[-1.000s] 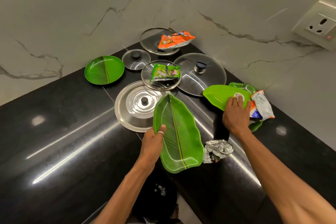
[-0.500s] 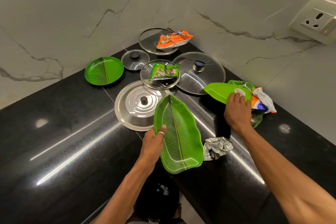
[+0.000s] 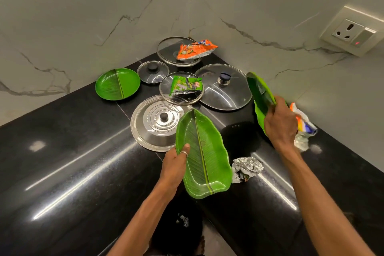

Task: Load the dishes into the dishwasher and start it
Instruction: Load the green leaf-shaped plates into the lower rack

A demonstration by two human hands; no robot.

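The right hand [image 3: 280,124], gripping the right plate [image 3: 259,91], now tips it upright to shed its wrapper [image 3: 304,123] before loading, while the left hand [image 3: 174,165] pinches the near plate [image 3: 204,151] by its rim.

I am gripping the left rim of the long leaf plate [image 3: 203,151] with my left hand [image 3: 174,167] at six o'clock, thumb lying inside it. At three o'clock my right hand [image 3: 280,124] is holding a second leaf plate [image 3: 259,91] tipped up on edge (a crumpled wrapper [image 3: 305,122] is sitting just behind that hand). A steel lid [image 3: 153,122] is lying at the long plate's ten o'clock, overlapped by it, and a foil wrapper [image 3: 246,167] at its four o'clock, on the black counter [image 3: 83,162].
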